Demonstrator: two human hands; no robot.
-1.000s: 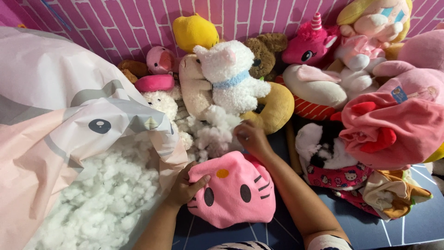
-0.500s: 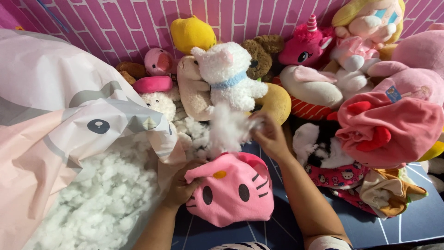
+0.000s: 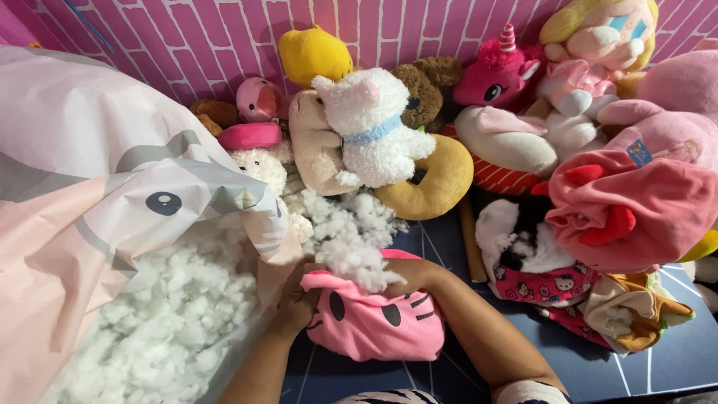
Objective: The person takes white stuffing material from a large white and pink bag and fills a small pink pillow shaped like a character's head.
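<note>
Left hand [image 3: 295, 307] curled around the left edge of the pink toy [image 3: 374, 322], fingers gripping its fabric. Right hand [image 3: 407, 275] closed on a tuft of stuffing [image 3: 359, 262], pressing it into the top of the toy. Pink toy lying on the dark blue floor [image 3: 598, 366], between both forearms, cat face printed on its front. Just left, an open pink bag [image 3: 97, 194] heaped with more white stuffing. Behind, against the pink brick wall [image 3: 187, 45], a row of plush: white cat [image 3: 370, 127], yellow ring [image 3: 434, 183], pink unicorn [image 3: 497, 75].
</note>
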